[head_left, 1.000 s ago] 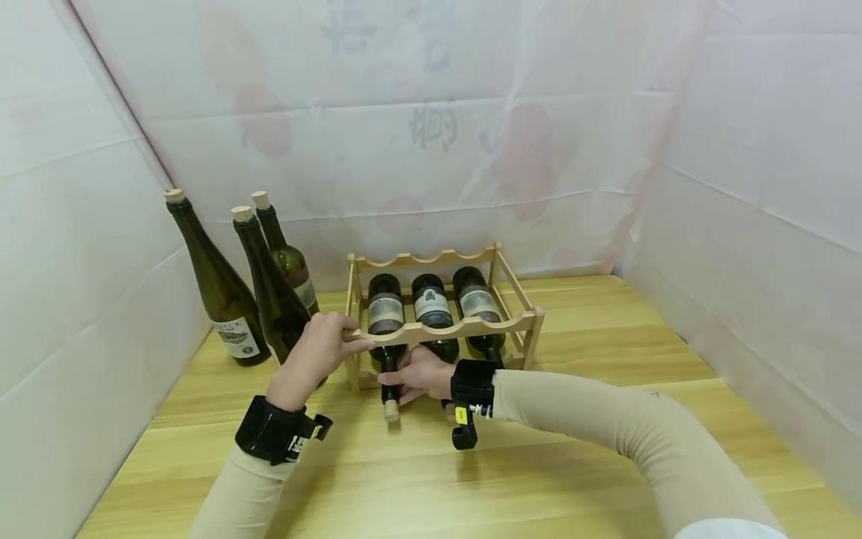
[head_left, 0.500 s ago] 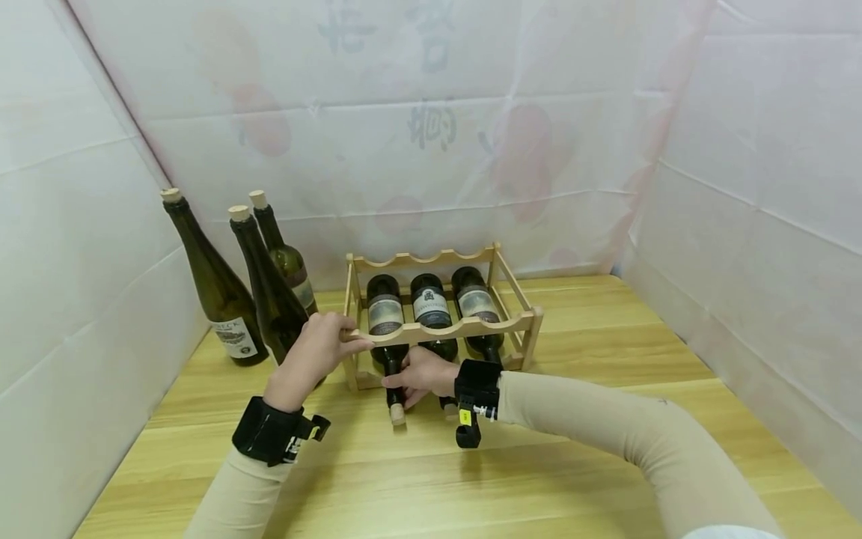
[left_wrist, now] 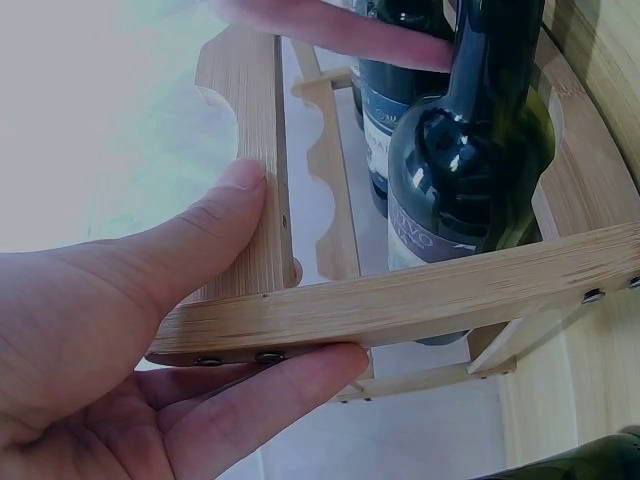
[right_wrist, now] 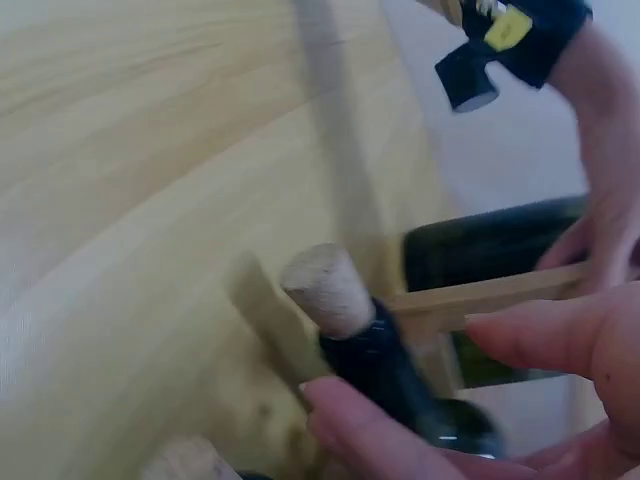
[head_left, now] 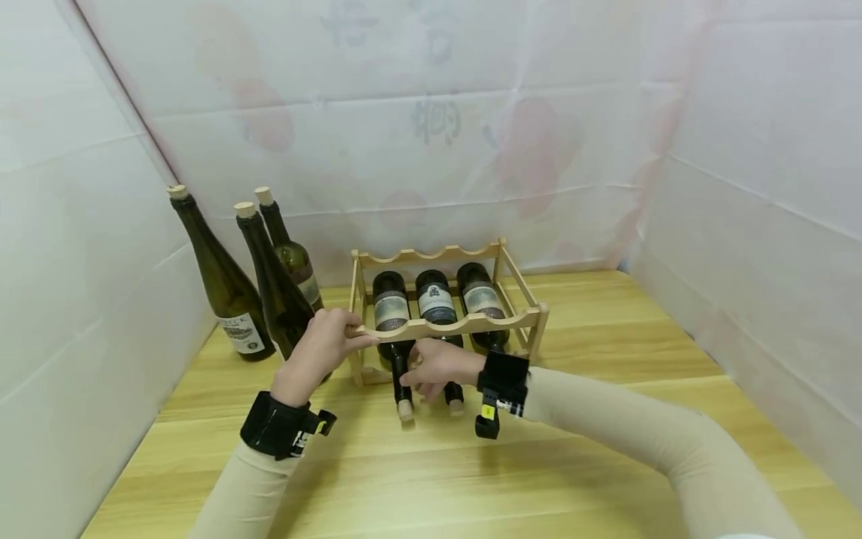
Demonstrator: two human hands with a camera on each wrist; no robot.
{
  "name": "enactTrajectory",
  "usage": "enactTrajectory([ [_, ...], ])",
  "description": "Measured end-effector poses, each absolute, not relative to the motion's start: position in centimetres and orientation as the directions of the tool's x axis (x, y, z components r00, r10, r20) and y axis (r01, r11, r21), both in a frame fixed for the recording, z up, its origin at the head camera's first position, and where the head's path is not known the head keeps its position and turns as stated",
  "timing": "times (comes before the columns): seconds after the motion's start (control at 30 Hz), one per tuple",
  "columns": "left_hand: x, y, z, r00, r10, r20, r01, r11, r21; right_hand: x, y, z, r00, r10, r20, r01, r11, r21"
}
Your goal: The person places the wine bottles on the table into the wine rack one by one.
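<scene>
A light wooden wine rack holds three dark wine bottles lying with their corked necks toward me. My left hand grips the rack's front left corner; in the left wrist view, the thumb is on top and fingers are underneath. My right hand is between the necks of the left bottle and the middle bottle. In the right wrist view, its thumb and finger are spread apart beside the left bottle's neck, below the cork. The right bottle lies beyond that hand.
Three corked bottles stand upright left of the rack: a labelled one at far left, a dark one behind my left hand, and another at the back. White sheeting encloses the wooden table.
The left bottle's neck has swung slightly to the right. My right hand has loosened from that neck and shifted right. My left hand stays on the rack corner.
</scene>
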State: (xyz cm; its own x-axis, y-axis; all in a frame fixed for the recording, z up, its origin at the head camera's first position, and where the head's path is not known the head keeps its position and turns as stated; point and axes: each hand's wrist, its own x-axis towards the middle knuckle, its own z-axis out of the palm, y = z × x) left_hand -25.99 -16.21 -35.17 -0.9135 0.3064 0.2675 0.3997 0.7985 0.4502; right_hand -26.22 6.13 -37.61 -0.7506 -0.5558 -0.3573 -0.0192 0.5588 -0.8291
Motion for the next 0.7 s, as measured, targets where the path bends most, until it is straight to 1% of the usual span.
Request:
enactTrajectory([
  [0.13,-26.0,-16.2,-35.0,-0.917,0.301,0.263,0.392,0.805,0.445,-24.8,7.8,-35.6,-0.732,-0.617,-0.290,-0.183,0.588,-0.788],
  [0.2,-26.0,-16.2,-34.9,-0.919,0.297,0.260,0.387,0.807,0.446,-24.3,8.9,-34.6,-0.722,-0.652,-0.231,-0.306,0.600,-0.739],
  [0.3,-26.0,-16.2,-35.0,-0.921,0.292,0.256,0.382,0.806,0.452,-23.7,10.5,-33.0,-0.740,-0.663,-0.118,-0.480,0.642,-0.597],
  [0.37,-25.9,-16.1,-35.0,-0.921,0.296,0.254,0.384,0.802,0.457,-23.5,11.7,-31.8,-0.764,-0.644,-0.035,-0.541,0.670,-0.508],
  [0.43,-25.9,-16.1,-35.0,-0.919,0.298,0.259,0.389,0.798,0.460,-23.3,13.2,-30.6,-0.799,-0.600,0.041,-0.550,0.701,-0.454],
  [0.53,-25.9,-16.0,-35.0,-0.913,0.304,0.272,0.401,0.791,0.461,-23.6,15.6,-29.1,-0.858,-0.503,0.108,-0.496,0.753,-0.433],
  [0.6,-25.9,-16.0,-35.0,-0.913,0.303,0.273,0.401,0.791,0.463,-24.0,17.4,-28.4,-0.895,-0.428,0.127,-0.436,0.778,-0.453],
  [0.7,-25.9,-16.0,-35.0,-0.914,0.306,0.268,0.401,0.791,0.463,-25.1,20.1,-28.2,-0.933,-0.341,0.112,-0.347,0.775,-0.528],
])
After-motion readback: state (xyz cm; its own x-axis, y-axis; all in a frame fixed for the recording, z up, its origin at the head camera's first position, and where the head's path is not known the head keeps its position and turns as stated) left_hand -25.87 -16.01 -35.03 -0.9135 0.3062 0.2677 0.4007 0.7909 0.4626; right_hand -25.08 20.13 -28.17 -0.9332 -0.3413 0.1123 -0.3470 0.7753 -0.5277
